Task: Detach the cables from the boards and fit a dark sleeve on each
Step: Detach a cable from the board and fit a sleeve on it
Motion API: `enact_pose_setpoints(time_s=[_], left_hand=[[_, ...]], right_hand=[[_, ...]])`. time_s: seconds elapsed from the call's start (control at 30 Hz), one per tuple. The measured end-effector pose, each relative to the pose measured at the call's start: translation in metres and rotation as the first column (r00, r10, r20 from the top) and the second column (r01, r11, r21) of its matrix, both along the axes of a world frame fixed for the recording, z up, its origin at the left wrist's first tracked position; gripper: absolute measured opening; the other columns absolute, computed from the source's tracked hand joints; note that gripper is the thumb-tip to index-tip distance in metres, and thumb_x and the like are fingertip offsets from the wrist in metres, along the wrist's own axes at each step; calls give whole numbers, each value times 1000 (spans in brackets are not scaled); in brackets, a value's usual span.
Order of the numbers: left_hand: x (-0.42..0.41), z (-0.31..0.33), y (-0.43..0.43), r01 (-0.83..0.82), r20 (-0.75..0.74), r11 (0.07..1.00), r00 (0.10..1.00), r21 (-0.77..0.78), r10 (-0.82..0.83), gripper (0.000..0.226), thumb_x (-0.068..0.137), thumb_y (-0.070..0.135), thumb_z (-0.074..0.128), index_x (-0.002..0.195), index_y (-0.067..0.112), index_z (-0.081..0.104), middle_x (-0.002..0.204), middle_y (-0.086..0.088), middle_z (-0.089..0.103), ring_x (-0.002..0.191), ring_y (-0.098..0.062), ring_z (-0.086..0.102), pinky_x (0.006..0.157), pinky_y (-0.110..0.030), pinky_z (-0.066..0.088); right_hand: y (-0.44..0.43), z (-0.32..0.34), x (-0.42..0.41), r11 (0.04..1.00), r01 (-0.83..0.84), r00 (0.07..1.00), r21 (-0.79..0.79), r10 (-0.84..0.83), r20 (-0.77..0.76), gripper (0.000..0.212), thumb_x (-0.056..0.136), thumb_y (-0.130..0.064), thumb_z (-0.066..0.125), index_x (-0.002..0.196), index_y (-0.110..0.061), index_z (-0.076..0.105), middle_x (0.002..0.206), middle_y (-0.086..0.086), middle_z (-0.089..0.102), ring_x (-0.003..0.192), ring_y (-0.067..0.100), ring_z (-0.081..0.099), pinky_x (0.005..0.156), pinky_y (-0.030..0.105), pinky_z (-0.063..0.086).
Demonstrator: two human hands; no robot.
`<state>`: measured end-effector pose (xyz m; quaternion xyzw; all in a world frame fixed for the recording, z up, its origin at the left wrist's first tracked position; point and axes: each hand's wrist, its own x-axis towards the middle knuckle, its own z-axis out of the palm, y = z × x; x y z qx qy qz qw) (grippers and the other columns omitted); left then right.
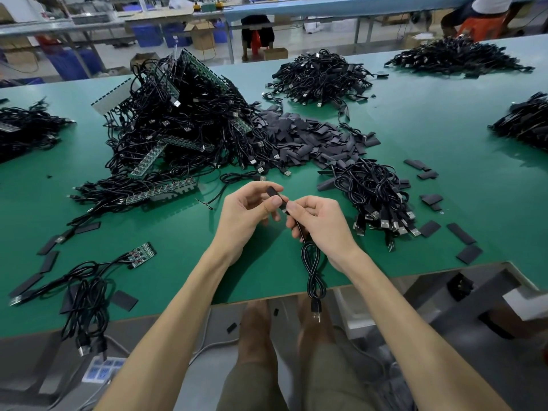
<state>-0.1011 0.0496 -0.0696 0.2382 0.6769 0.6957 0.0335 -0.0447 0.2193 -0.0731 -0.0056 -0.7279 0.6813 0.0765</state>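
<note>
Cable (pixel 313 271) hangs past table edge (pixel 178 305), left hand (pixel 247 215) pinching sleeve (pixel 275 195)

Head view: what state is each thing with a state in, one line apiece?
left hand, pinches the dark sleeve.
right hand, grips the cable near its end.
dark sleeve, at the cable's end; how far on is hidden.
cable, off its board, looped, plug hanging below the table edge.
small board, flat on the table, cables attached.
loose sleeves, piled, unfitted.

The cable (pixel 312 270) is showing a glossy plastic jacket and a shiny metal plug (pixel 317 317); the counter (pixel 178 277) is looking smooth and matt.
</note>
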Motion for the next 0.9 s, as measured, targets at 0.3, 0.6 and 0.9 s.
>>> enact_pose_setpoints(time_s=[0.3,0.6,0.9], left_hand=[[0,1,1,-41,134,997,990,58,32,32,83,31,80,107,12,70,93,-9,77,71,-13,65,64,-23,50],[-2,1,0,-39,143,999,989,18,36,28,90,37,77,99,10,78,95,-10,76,76,-18,64,65,-27,49],[-1,2,0,-19,72,999,997,-32,21,23,93,31,74,96,9,78,91,-10,76,64,-13,58,57,-24,48]], right_hand=[[-2,3,1,998,-45,999,-43,45,-4,18,95,-25,74,94,-7,71,74,5,75,57,13,62,56,23,47],[-1,0,0,1000,-2,1000,0,2,-14,11,93,-17,75,89,-8,70,74,5,76,56,12,65,56,24,49],[-1,-3,-1,1000,14,1000,-3,-14,2,10,95,-13,72,87,-8,69,72,7,76,58,18,68,52,27,51]])
